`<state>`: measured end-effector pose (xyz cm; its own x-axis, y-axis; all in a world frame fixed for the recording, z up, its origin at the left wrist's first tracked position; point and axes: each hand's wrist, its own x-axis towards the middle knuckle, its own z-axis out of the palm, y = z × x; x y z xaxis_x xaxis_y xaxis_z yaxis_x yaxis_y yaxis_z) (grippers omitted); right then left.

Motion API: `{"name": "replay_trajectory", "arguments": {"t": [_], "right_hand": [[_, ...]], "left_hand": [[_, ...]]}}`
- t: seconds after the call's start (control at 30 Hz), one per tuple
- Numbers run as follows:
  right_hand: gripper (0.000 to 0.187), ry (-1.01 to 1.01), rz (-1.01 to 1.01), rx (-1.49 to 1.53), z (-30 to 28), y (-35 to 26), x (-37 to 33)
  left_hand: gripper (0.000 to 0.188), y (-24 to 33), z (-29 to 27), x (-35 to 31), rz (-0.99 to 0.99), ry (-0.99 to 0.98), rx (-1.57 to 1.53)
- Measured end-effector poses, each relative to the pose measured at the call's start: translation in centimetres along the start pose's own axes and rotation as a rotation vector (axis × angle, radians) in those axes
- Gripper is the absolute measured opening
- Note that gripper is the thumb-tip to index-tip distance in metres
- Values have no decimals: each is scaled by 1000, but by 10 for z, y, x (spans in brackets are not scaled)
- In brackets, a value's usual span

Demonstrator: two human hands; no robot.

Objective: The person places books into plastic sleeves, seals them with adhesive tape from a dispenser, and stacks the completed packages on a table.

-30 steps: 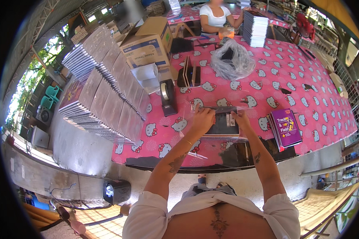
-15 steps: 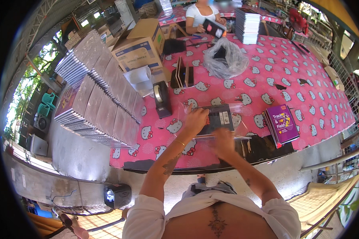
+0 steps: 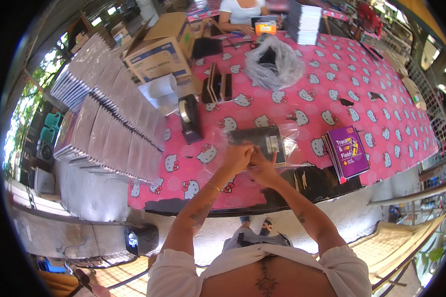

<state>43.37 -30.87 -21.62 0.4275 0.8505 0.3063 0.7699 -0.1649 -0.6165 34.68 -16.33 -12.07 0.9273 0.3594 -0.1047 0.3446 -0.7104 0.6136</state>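
A dark spiral notebook with a pale label lies on the table, inside a clear plastic sleeve that sticks out past its sides. My left hand is closed over the notebook's near left edge, against the plastic. Beside it, my right hand meets it at the fingertips; its thumb side is pinched in and one finger points out over the cover. What the fingertips hold is hidden. Left of the notebook stands a black tape dispenser. A small stack of purple-covered books lies to the right.
Tall stacks of wrapped notebooks crowd the left. Behind them sit an open cardboard box and a white roll. A crumpled plastic bag lies mid-table on the pink tablecloth. Across the table, a person stands by a notebook stack.
My left hand has come down from the notebook's far left part to its near edge. My right hand has swung left to join it. The co-worker's hands have lowered the dark item.
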Motion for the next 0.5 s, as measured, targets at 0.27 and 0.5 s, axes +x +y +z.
{"name": "replay_trajectory", "arguments": {"t": [0.27, 0.5], "right_hand": [[21, 90, 74, -162, 4, -93, 140], [22, -452, -610, 621, 53, -191, 139]], "left_hand": [[39, -39, 61, -11, 381, 488, 216], [36, -43, 50, -15, 443, 442, 940]]}}
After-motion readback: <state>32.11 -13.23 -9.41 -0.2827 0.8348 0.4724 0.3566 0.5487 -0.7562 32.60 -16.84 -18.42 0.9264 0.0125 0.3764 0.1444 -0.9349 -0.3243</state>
